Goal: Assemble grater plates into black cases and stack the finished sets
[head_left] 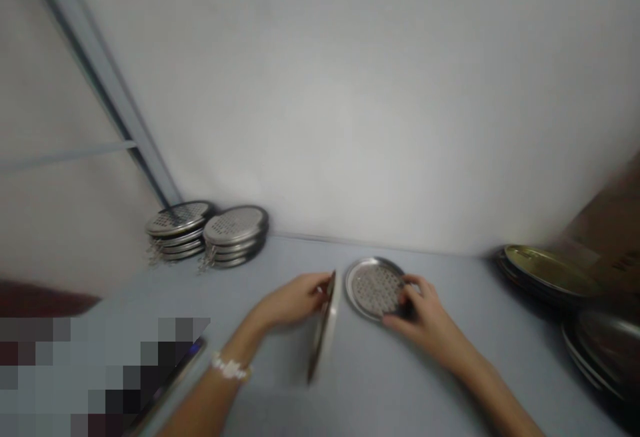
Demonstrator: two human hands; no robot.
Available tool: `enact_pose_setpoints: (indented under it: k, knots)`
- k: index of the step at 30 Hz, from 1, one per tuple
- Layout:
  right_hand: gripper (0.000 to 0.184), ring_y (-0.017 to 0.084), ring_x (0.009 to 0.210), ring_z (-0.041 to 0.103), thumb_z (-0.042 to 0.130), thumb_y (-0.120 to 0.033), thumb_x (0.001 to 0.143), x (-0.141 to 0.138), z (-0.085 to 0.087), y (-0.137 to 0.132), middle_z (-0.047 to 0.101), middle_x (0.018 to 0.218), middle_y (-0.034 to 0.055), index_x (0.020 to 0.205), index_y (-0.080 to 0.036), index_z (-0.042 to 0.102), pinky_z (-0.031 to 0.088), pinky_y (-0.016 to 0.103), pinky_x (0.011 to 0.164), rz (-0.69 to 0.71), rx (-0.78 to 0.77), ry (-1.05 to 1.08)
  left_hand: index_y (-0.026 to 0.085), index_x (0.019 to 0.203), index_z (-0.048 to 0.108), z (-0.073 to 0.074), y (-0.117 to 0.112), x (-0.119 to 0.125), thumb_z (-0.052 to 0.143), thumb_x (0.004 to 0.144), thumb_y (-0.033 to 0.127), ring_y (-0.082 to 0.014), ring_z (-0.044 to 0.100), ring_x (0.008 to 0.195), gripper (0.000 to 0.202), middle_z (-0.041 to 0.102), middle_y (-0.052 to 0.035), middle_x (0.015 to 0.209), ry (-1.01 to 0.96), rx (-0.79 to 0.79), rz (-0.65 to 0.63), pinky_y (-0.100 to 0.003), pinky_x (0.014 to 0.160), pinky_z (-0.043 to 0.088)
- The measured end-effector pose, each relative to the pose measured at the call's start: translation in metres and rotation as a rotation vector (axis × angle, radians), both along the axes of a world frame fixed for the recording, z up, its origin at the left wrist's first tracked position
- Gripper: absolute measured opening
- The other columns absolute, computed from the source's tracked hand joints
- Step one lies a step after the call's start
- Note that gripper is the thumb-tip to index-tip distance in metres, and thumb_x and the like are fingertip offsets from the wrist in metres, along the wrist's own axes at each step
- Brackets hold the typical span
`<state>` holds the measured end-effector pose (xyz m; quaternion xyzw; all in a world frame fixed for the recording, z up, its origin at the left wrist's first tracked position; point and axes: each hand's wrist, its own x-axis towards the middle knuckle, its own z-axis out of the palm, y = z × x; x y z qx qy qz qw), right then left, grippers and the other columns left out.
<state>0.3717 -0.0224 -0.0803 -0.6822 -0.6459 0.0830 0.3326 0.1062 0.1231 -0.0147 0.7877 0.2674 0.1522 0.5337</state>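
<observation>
Upright and nearly edge-on, a thin round metal disc [323, 330] is pinched at its upper edge by my left hand [300, 300]. Its face is mostly turned out of sight. To its right, a round perforated metal plate [375, 285] with a raised rim lies on the grey table [280, 403]. My right hand [425, 320] grips the right side of that plate, thumb at the near rim and curved fingers over the right edge. Motion blur softens both hands, and the undersides of the fingers are hidden.
Two stacks of round perforated metal discs, a left stack [181, 230] and a right stack [236, 233], with small chains hanging, stand at the back left. Round golden dishes [550, 270] and dark round pieces [607, 343] lie at right, beside a cardboard box [613, 223]. A wall [350, 123] rises behind.
</observation>
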Motion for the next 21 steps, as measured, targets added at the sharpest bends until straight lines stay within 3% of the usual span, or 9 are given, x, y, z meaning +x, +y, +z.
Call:
enact_pose_setpoints:
  k: [4, 6, 11, 16, 19, 21]
  knots:
    - [0.037, 0.031, 0.122, 0.049, 0.076, -0.05, 0.076, 0.008, -0.003, 0.002, 0.047, 0.131, 0.0109, 0.092, -0.022, 0.058, 0.046, 0.046, 0.102, -0.032, 0.011, 0.068, 0.026, 0.094, 0.075, 0.004, -0.027, 0.01, 0.054, 0.082, 0.015, -0.0234, 0.067, 0.091, 0.026, 0.077, -0.0032, 0.097, 0.117, 0.3, -0.156, -0.03, 0.085, 0.047]
    - [0.039, 0.03, 0.122, 0.05, 0.076, -0.051, 0.076, 0.009, -0.002, 0.003, 0.047, 0.131, 0.0105, 0.096, -0.022, 0.059, 0.046, 0.045, 0.103, -0.047, 0.026, 0.088, 0.027, 0.1, 0.075, -0.003, -0.033, 0.015, 0.053, 0.084, 0.014, -0.0241, 0.068, 0.096, 0.03, 0.077, -0.0035, 0.104, 0.105, 0.352, -0.161, -0.031, 0.089, 0.047]
    - [0.026, 0.029, 0.116, 0.052, 0.06, -0.044, 0.092, 0.0, -0.001, 0.006, 0.053, 0.121, 0.0114, 0.107, -0.022, 0.058, 0.045, 0.048, 0.103, -0.088, 0.129, 0.06, 0.028, 0.111, 0.072, -0.021, -0.039, 0.023, 0.045, 0.09, 0.014, -0.0228, 0.066, 0.106, 0.036, 0.074, -0.0043, 0.115, 0.132, 0.448, -0.235, -0.031, 0.096, 0.045]
    - [0.019, 0.03, 0.114, 0.053, 0.057, -0.037, 0.092, -0.007, -0.006, 0.009, 0.057, 0.117, 0.0117, 0.102, -0.022, 0.062, 0.046, 0.052, 0.101, -0.112, 0.148, 0.012, 0.024, 0.102, 0.071, -0.023, -0.041, 0.028, 0.048, 0.089, 0.016, -0.0227, 0.066, 0.099, 0.027, 0.074, -0.0063, 0.106, 0.134, 0.469, -0.105, -0.031, 0.09, 0.046]
    - [0.018, 0.031, 0.113, 0.054, 0.058, -0.035, 0.091, -0.007, -0.005, 0.008, 0.059, 0.116, 0.0117, 0.102, -0.022, 0.064, 0.045, 0.053, 0.101, -0.12, 0.157, 0.019, 0.021, 0.092, 0.07, -0.026, -0.038, 0.034, 0.048, 0.092, 0.022, -0.0235, 0.066, 0.088, 0.022, 0.074, -0.0072, 0.094, 0.166, 0.482, 0.055, -0.031, 0.081, 0.046]
    - [0.017, 0.031, 0.113, 0.053, 0.058, -0.035, 0.091, -0.007, -0.003, 0.008, 0.06, 0.115, 0.0114, 0.101, -0.023, 0.064, 0.045, 0.054, 0.102, -0.116, 0.154, 0.026, 0.02, 0.096, 0.068, -0.031, -0.035, 0.038, 0.048, 0.092, 0.023, -0.0234, 0.066, 0.083, 0.02, 0.073, -0.0073, 0.09, 0.168, 0.481, 0.161, -0.032, 0.078, 0.046]
